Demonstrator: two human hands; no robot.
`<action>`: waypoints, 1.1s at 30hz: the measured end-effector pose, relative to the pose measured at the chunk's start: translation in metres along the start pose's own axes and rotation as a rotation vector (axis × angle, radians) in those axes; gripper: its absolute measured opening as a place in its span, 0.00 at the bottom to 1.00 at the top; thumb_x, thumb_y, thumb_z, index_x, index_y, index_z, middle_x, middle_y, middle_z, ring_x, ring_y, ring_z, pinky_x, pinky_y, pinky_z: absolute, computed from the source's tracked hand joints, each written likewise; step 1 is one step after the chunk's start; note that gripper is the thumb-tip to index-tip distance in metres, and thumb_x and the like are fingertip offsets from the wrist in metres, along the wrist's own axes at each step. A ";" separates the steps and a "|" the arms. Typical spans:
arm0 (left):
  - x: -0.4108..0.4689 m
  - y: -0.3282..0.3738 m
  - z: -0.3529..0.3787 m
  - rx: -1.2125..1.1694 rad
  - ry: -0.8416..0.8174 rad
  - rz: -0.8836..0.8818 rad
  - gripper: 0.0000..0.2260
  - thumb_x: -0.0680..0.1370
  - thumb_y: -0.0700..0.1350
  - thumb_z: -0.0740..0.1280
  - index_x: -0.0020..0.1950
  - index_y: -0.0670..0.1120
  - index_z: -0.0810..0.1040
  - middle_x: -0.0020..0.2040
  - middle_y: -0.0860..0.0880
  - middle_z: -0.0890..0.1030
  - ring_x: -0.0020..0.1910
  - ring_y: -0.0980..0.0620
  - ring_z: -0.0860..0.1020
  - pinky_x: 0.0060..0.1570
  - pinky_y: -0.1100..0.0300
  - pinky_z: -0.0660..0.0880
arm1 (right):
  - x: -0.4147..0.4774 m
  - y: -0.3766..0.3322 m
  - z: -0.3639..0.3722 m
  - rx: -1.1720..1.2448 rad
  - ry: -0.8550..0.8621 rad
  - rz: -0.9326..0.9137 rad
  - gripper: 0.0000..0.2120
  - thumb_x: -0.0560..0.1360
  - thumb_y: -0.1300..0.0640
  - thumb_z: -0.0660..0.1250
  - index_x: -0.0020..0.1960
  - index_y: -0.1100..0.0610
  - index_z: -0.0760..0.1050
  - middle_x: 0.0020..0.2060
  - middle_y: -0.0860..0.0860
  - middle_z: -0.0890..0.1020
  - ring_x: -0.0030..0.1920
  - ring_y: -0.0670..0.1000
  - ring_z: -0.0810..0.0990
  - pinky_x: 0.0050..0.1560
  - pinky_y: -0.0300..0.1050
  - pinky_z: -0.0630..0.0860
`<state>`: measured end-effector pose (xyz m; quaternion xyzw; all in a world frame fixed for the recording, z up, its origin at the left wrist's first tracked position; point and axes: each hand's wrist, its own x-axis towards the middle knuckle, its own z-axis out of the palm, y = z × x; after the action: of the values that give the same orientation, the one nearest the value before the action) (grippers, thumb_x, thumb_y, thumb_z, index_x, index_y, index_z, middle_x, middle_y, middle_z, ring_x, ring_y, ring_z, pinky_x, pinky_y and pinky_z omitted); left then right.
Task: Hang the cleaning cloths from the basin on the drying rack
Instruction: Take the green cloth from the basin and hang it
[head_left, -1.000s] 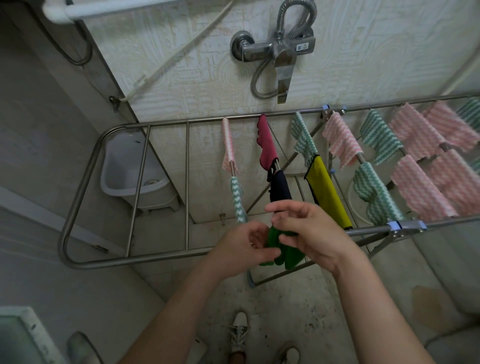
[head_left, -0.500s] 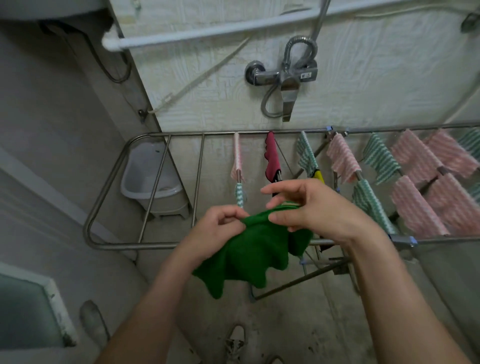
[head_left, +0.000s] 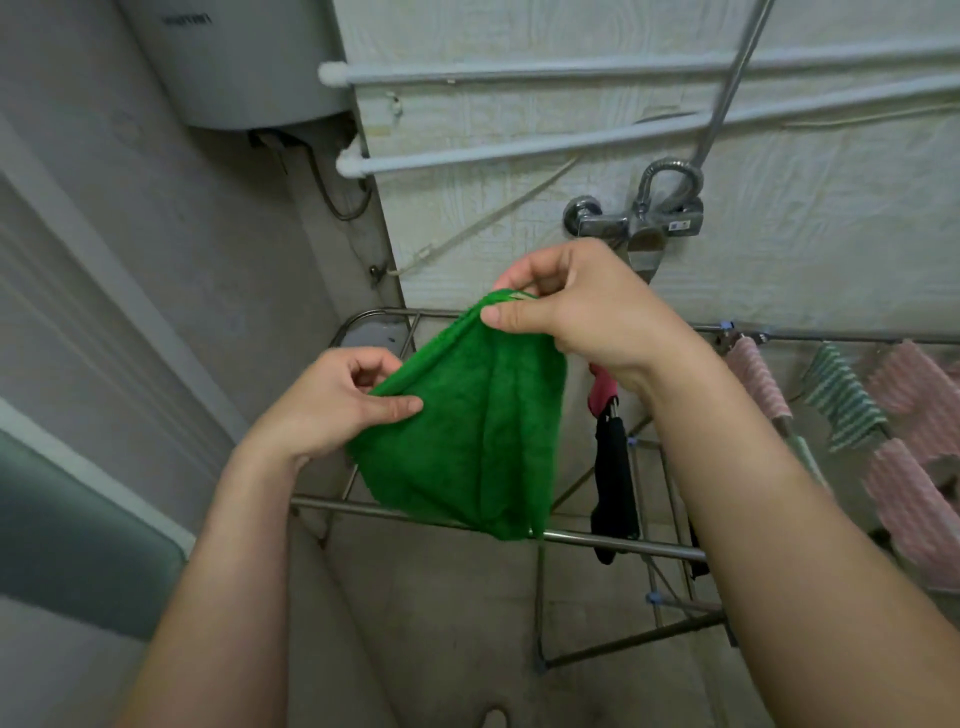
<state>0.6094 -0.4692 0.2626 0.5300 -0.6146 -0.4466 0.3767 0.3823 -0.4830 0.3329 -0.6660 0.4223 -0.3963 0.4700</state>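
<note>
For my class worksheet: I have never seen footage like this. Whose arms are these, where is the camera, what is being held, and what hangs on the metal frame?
There is no machine here. A person works with bare hands, and the one camera sits on their head, looking forward and down, so the arms reach in from below. The left hand and the right hand each pinch an edge of a green cloth. They hold it up in front of the drying rack, and it is not yet draped over a bar. A black cloth already hangs on the rack. Further right hang pink striped cloths and a green striped cloth. A shower tap is on the wall behind.
</note>
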 end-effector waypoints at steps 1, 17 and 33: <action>0.004 -0.002 -0.005 0.000 0.061 -0.006 0.06 0.64 0.38 0.75 0.36 0.44 0.78 0.32 0.50 0.82 0.31 0.55 0.78 0.33 0.65 0.76 | 0.006 -0.004 0.002 0.019 0.021 -0.009 0.05 0.69 0.67 0.73 0.41 0.61 0.79 0.28 0.50 0.78 0.24 0.39 0.74 0.23 0.28 0.67; 0.033 -0.070 -0.053 -0.134 0.413 -0.155 0.09 0.63 0.40 0.68 0.33 0.53 0.84 0.29 0.55 0.81 0.35 0.53 0.77 0.39 0.61 0.71 | 0.049 0.075 0.031 0.089 0.203 0.198 0.09 0.73 0.66 0.68 0.39 0.55 0.73 0.34 0.51 0.75 0.33 0.46 0.75 0.26 0.36 0.73; 0.053 -0.148 -0.024 0.167 0.244 -0.500 0.11 0.74 0.41 0.68 0.32 0.50 0.79 0.29 0.54 0.79 0.35 0.54 0.76 0.34 0.63 0.69 | 0.044 0.193 0.055 -0.180 -0.125 0.703 0.06 0.76 0.63 0.65 0.41 0.58 0.71 0.37 0.53 0.74 0.35 0.48 0.75 0.24 0.36 0.76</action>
<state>0.6706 -0.5310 0.1295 0.7439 -0.4496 -0.4066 0.2812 0.4106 -0.5469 0.1401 -0.5418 0.6290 -0.1304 0.5421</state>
